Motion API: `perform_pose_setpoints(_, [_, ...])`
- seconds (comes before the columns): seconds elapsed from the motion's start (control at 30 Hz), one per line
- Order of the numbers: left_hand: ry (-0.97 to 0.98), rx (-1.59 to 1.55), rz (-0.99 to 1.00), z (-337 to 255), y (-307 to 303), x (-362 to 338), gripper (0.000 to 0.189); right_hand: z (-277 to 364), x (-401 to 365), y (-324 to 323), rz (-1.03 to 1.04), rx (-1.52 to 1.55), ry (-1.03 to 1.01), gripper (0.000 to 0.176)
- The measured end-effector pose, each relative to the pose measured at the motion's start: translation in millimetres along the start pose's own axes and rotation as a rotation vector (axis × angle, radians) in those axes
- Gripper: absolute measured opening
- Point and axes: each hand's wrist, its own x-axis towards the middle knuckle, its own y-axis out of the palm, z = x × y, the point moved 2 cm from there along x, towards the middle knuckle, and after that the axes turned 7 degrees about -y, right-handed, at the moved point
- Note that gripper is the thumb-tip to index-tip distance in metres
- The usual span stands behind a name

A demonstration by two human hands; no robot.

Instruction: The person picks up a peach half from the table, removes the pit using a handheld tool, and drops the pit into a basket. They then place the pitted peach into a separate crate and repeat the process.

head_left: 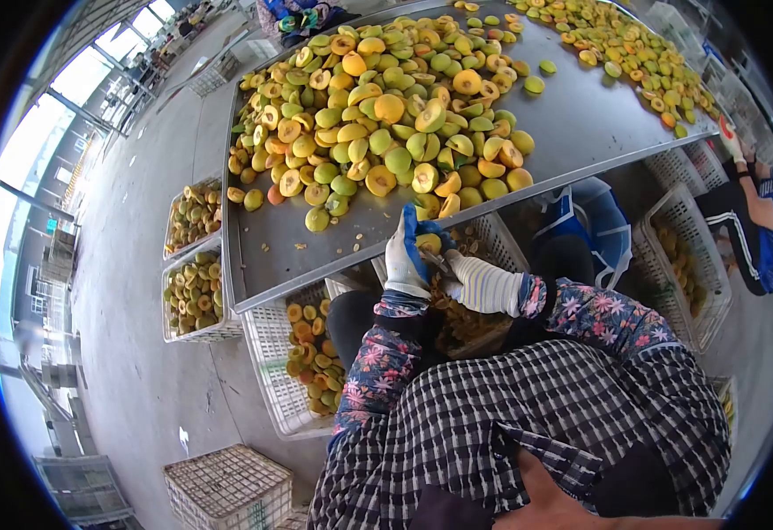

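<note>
My left hand (pixel 407 257), in a white glove with a blue palm, is closed around a yellow-green apricot (pixel 429 242) just off the near edge of the metal table (pixel 316 261). My right hand (pixel 485 284), in a striped knit glove, is closed close against that fruit. A small dark metal tool (pixel 437 261) shows at its fingertips; its exact kind is hard to make out. Beyond the hands lies a large heap of apricots (pixel 377 124), many halved, some with stones showing. Below the hands, a crate (pixel 501 243) holds brownish pieces.
White crates of apricot halves stand at my left knee (pixel 267 371) and left of the table (pixel 174 305). An upturned crate (pixel 227 486) sits on the floor. A blue container (pixel 594 221) is under the table. A co-worker (pixel 766 212) sits at the right, near another fruit heap (pixel 633 53).
</note>
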Motion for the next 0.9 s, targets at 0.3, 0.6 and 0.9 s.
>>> perform_pose_setpoints(0.3, [-0.112,0.094,0.002,-1,2,-12,0.035,-16,-4,-3,-0.031,-0.359,-0.305,0.032])
perform_pose_setpoints(0.6, [-0.114,0.086,0.064,-6,6,-16,0.052,67,-39,-9,0.235,0.393,0.06,0.02])
perform_pose_setpoints(0.9, [-0.09,-0.026,0.316,1,6,-15,0.042,67,-51,-7,0.28,0.885,0.239,0.013])
